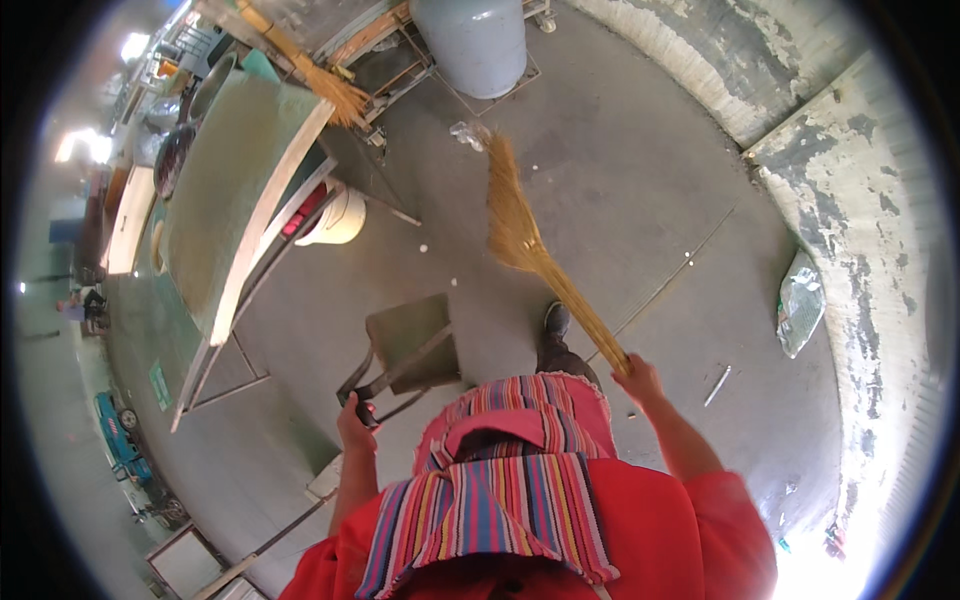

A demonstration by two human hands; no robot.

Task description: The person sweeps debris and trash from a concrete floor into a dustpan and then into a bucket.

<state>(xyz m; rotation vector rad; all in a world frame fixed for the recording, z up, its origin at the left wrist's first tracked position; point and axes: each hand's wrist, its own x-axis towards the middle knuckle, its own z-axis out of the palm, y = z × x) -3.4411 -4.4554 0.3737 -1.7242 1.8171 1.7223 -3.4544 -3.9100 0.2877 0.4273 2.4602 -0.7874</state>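
Observation:
My right hand (638,382) is closed round the handle end of a straw broom (515,215). The broom slants away to the far left, and its bristles reach the grey floor near a crumpled clear scrap (466,134). In my left hand (358,420) is the dark handle of a dustpan (412,343). Its flat square pan hangs low in front of me, left of the broom; whether it touches the floor I cannot tell. Small white bits (424,248) lie scattered between the pan and the bristles.
A table (235,190) with a pale wooden edge stands at the left, a cream bucket (338,215) beneath it. Another straw broom (335,90) rests at its far corner. A large grey barrel (475,45) is ahead. Along the peeling wall (850,240) at right lies a plastic bag (801,305).

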